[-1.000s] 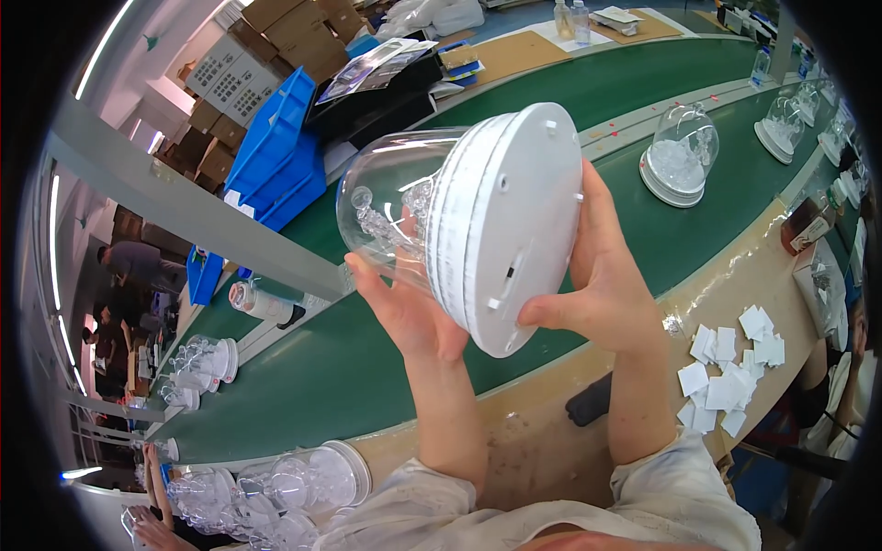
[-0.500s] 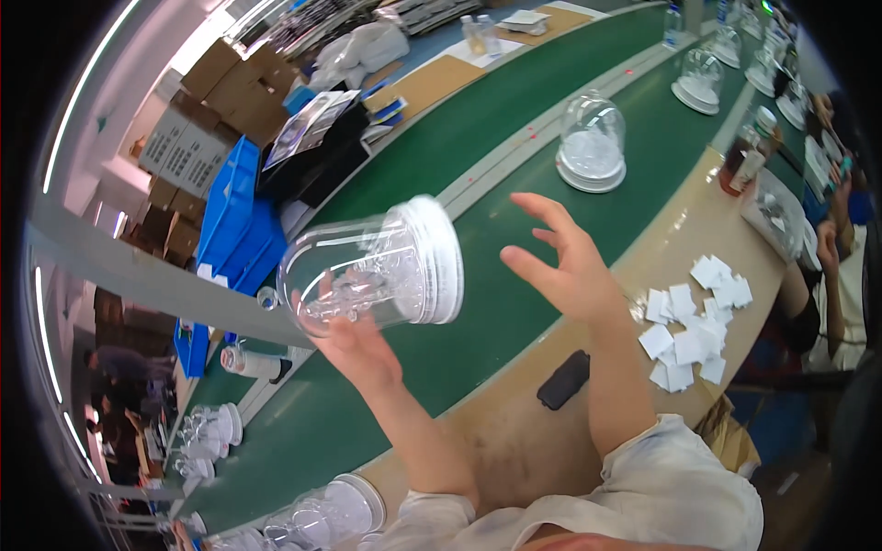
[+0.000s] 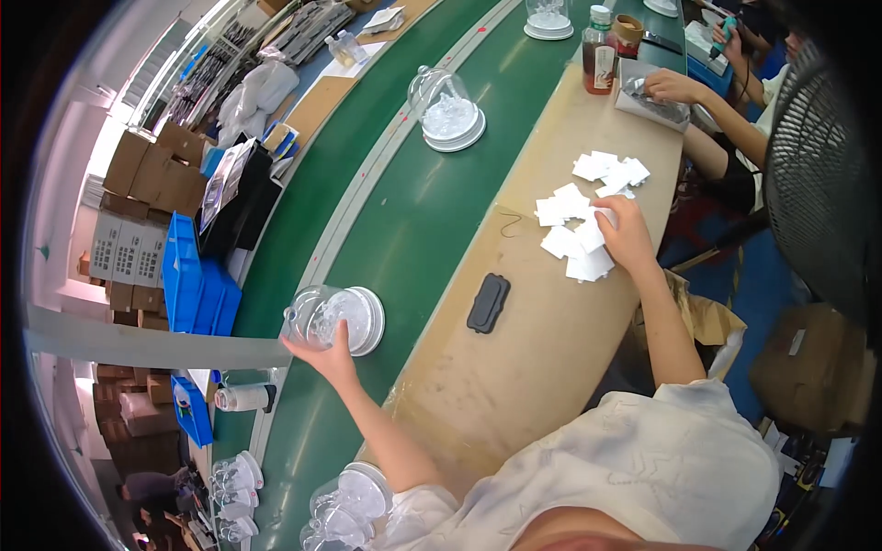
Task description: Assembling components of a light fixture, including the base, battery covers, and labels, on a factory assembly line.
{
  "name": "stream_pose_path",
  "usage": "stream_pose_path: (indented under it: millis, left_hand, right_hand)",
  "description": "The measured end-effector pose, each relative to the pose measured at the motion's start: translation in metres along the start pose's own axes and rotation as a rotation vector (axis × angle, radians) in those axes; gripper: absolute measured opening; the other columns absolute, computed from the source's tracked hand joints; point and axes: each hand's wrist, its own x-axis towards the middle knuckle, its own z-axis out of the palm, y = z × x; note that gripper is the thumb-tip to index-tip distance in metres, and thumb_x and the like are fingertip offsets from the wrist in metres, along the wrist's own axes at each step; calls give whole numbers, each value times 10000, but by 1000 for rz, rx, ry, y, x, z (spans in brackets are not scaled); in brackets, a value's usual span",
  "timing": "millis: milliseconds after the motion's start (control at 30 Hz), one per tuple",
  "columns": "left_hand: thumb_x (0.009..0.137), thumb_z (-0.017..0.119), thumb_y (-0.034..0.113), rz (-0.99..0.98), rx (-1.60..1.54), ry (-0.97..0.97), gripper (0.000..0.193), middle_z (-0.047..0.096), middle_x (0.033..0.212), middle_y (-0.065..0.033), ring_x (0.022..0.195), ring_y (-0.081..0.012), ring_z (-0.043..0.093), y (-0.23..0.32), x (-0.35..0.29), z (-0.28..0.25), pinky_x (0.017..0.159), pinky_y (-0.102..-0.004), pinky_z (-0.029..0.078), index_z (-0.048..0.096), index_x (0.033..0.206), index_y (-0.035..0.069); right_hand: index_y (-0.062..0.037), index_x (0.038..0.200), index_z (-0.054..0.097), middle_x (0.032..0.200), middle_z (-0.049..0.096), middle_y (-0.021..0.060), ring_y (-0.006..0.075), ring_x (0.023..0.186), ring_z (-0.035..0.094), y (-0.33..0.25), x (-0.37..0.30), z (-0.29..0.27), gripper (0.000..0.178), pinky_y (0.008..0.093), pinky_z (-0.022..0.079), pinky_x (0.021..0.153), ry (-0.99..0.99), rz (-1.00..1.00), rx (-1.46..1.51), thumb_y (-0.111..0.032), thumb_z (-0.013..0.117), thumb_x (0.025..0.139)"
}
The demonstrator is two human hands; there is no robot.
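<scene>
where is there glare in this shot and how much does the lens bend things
In the head view, the green belt curves strongly and the left and right edges go black; also in the head view, highlights show on the clear dome by the left hand, and the white cards look nearly washed out.

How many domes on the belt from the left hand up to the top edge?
3: a dome at the left hand, one farther up the belt, one cut by the top edge. A white base top right may make a fourth.
</scene>
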Motion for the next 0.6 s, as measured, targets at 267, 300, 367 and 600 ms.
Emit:
stream_pose_path:
  millis: [267, 300, 367, 600]
  left_hand:
    - [750, 806, 115, 106, 493, 117, 1065, 286, 1476, -227, 1376, -306, 314, 19, -22, -25, 1136, -473, 256, 53, 1497, 21]
    - [750, 806, 115, 114, 498, 108, 1065, 286, 1476, -227, 1376, -306, 314, 27, -30, -28, 1136, -473, 256, 53, 1497, 21]
    - [834, 715, 81, 113, 240, 182, 846, 391, 1408, -187, 1315, -274, 396, 52, -50, -25, 1115, -453, 298, 167, 1477, 18]
    - [916, 567, -12, 259, -53, -302, 526, 492, 1323, -144, 1231, -236, 482, 98, -92, 74, 1016, -370, 416, 364, 1401, 7]
  right_hand:
    - [-51, 1183, 605, 1379, 436, 182, 377, 1337, 339, 15, -22, 10, 453, 448, 306, 1094, 99, -64, -193, -175, 735, 767]
    - [-56, 1203, 597, 1401, 419, 180, 379, 1353, 320, 15, -25, 12, 479, 458, 287, 1104, 74, -62, -232, -190, 740, 766]
    - [-74, 1249, 580, 1443, 388, 174, 380, 1385, 286, 16, -31, 14, 551, 485, 245, 1118, 14, -73, -290, -240, 759, 755]
    - [-73, 1205, 580, 1424, 410, 165, 373, 1374, 310, 20, -38, 14, 527, 476, 266, 1102, 134, -154, -166, -239, 766, 741]
